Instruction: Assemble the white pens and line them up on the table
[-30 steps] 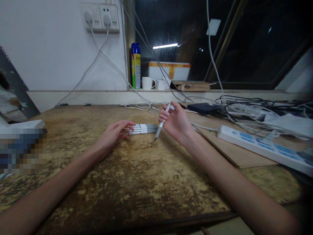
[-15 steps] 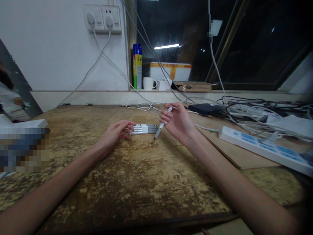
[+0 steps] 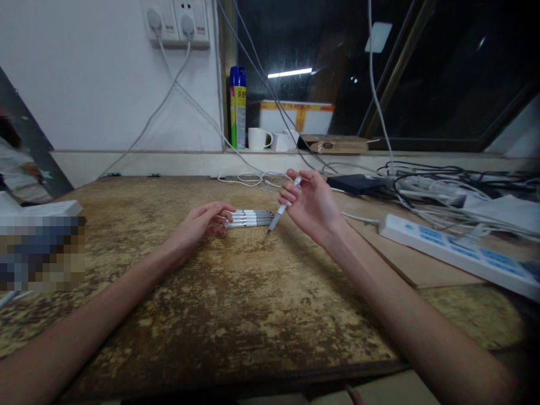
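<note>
A row of several white-and-grey pens (image 3: 252,219) lies side by side on the worn wooden table (image 3: 236,315), their grey ends pointing right. My left hand (image 3: 210,218) rests at the row's left end, fingers loosely curved and apart, the fingertips at the white ends of the pens. Another pen (image 3: 280,212) of the same look is held in my right hand (image 3: 310,199), just right of the row. It slants with its grey tip down to the left, close above the tabletop. My right fingers wrap its upper part and hide some of it.
On the right lie a white power strip (image 3: 455,253), a flat brown board (image 3: 405,261), a dark box (image 3: 356,183) and tangled cables (image 3: 434,185). A spray can (image 3: 238,109) and a white mug (image 3: 259,138) stand on the sill. A person (image 3: 21,169) is at the far left.
The view has dipped slightly, so the background sits higher in the picture. My right hand and its pen are shifted slightly up and right; my left hand stays by the row.
</note>
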